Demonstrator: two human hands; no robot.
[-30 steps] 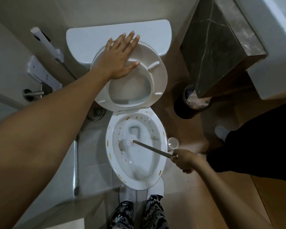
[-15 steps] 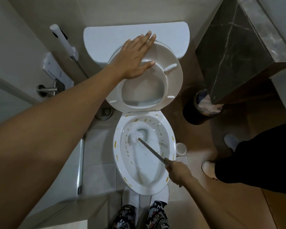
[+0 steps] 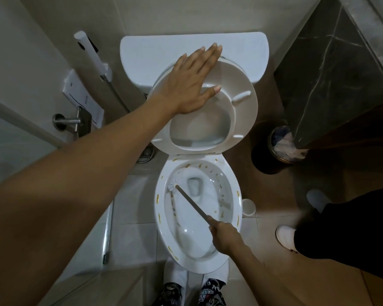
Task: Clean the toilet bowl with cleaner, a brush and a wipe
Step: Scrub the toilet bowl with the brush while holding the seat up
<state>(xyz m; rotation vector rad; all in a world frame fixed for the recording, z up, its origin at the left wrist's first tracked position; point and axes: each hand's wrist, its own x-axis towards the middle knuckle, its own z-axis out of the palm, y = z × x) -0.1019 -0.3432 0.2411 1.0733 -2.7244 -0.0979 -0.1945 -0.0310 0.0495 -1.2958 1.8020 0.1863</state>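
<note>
The white toilet bowl (image 3: 236,217) is straight below me, with yellow-brown spots on its rim and inner wall. My right hand (image 3: 224,236) grips the grey handle of the toilet brush (image 3: 192,205) over the bowl's near right side. The brush's white head (image 3: 172,186) presses on the bowl's upper left inner wall. My left hand (image 3: 192,82) lies flat with straight fingers on the raised seat (image 3: 245,107), holding it back against the white tank (image 3: 164,49).
A brush holder cup (image 3: 248,207) stands on the floor right of the bowl. Behind it sits a dark bin (image 3: 272,155) with crumpled paper, under a dark marble counter (image 3: 332,74). Another person's legs and white shoes (image 3: 285,237) are at right. A bidet sprayer (image 3: 91,54) hangs at left.
The brush head has swept from the bowl's middle to its upper left wall. My right hand moved in over the rim. My left hand stayed flat on the raised seat.
</note>
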